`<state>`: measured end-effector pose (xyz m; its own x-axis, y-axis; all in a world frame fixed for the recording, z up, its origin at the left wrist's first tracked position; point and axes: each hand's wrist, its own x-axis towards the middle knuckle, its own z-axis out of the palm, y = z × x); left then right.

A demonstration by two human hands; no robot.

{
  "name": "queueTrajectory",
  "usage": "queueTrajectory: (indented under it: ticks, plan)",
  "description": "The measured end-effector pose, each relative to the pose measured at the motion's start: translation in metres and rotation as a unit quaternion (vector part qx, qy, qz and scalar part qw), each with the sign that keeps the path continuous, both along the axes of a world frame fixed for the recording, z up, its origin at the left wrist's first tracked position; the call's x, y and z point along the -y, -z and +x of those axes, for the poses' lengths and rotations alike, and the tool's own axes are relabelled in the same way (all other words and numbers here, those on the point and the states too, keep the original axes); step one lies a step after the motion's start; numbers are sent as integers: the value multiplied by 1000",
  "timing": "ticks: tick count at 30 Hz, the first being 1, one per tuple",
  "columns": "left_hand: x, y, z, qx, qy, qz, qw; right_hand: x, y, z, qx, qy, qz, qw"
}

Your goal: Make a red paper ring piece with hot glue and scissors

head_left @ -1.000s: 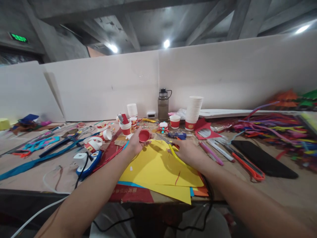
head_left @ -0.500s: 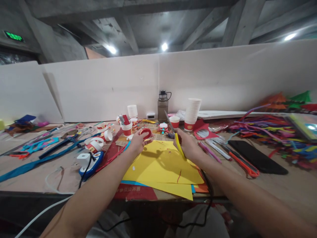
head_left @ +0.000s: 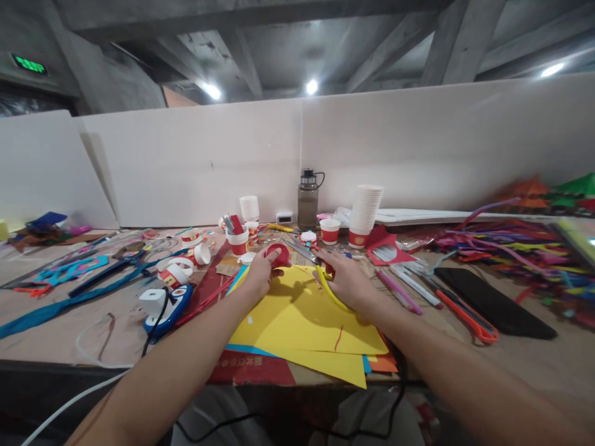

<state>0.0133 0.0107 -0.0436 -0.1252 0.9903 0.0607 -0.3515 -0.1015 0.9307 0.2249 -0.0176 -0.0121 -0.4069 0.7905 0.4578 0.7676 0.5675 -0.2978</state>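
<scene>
My left hand (head_left: 258, 272) pinches a small round red piece (head_left: 277, 255) with a rim, possibly part of a paper cup. In my right hand (head_left: 343, 277) is a pair of scissors (head_left: 303, 250), its grey blades pointing left toward the red piece and its yellow handle hanging below the palm. Blade tips and red piece lie close together; I cannot tell whether they touch. Both hands are above stacked yellow paper (head_left: 302, 316), with blue and orange sheets showing at its edges. Just beyond stands a small white-and-red piece (head_left: 308, 238).
A stack of paper cups (head_left: 366, 214), a single cup (head_left: 330, 231) and a bottle (head_left: 307, 201) stand behind. Left are a cup of tools (head_left: 237, 240) and a blue power strip (head_left: 170, 313). Right lie an orange cutter (head_left: 469, 319), a black phone (head_left: 495, 303) and colourful pipe cleaners (head_left: 511, 254).
The scissors have swung down from nearly upright to pointing left, close to the red piece. My left hand has turned the red piece so its round face shows more.
</scene>
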Motion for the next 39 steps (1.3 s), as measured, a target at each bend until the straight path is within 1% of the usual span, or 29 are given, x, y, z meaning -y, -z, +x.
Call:
queueTrajectory:
  ticks: [6,10,17,23,27,35,39]
  plan:
    - [8,-10,3,1,17,37,999,-4,-2,13,19,31,20,999]
    - [9,-12,3,-15,39,50,998,-5,-2,17,50,53,31,997]
    - [9,-16,0,-24,29,61,997,-5,-2,16,87,74,28,993]
    - [7,-14,-2,-23,28,56,998,-5,-1,14,123,84,21,989]
    - [5,-12,-5,-26,26,58,998,-6,0,15,128,83,34,988]
    - [7,-15,-5,-41,23,65,997,-7,1,15,144,74,36,986]
    - [7,-16,-4,-43,21,63,997,-5,-1,13,154,82,26,984]
